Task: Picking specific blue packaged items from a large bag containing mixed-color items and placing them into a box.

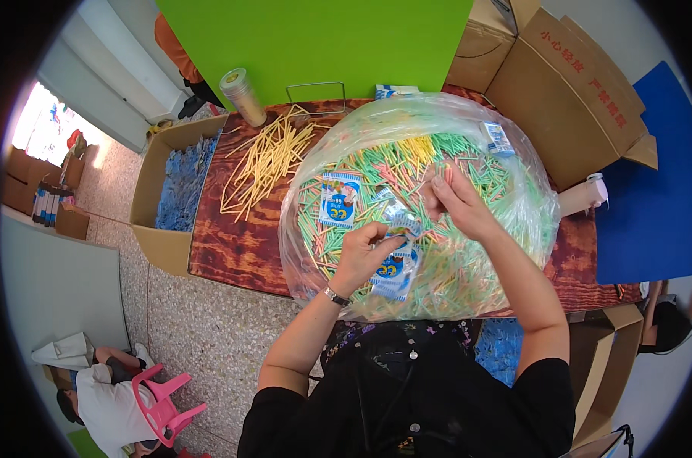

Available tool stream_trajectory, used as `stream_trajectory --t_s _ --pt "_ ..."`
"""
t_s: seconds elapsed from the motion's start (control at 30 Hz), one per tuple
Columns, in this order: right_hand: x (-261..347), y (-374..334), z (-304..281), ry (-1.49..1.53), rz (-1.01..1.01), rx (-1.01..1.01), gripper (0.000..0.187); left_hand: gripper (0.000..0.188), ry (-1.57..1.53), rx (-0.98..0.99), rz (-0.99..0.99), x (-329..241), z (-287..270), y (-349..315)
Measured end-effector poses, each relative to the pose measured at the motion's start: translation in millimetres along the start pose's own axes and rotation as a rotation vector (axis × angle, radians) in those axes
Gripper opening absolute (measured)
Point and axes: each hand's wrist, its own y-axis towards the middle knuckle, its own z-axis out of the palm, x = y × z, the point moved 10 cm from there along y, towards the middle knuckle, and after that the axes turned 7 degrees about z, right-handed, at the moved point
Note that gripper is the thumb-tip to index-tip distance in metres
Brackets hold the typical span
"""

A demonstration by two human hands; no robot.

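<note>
A big clear plastic bag (296, 221) lies opened out on the table, filled with short thin sticks (468, 263) in green, pink and yellow. My left hand (365, 256) is closed, pinching a small blue-and-white packet (404, 224) between thumb and fingers over the bag. To its right, my right hand (459, 200) is closed with a few short sticks (446, 171) at its fingertips. More blue-and-white packets lie on the sticks: one packet (340, 200) left of my hands, another packet (394, 276) just below them. A further packet (498, 140) rests on the bag's far right side.
Long pale yellow sticks (266, 164) lie loose on the table (235, 256), beside a clear plastic cup stack (243, 97). A carton (162, 248) of blue packets stands left. Cardboard boxes (559, 91) and a blue panel (643, 206) stand right. A person (113, 404) sits lower left.
</note>
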Motion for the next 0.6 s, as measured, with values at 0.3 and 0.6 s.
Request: stream_trajectory --t_s 0.3,0.6 --pt "65.5 -11.5 60.1 -1.151 -0.177 0.323 0.023 0.024 0.632 -0.267 0.536 -72.0 -24.9 -6.0" --pt "43.0 2.6 73.7 -1.540 0.005 0.431 0.013 0.025 0.759 -0.200 0.709 -87.8 -14.3 -11.5"
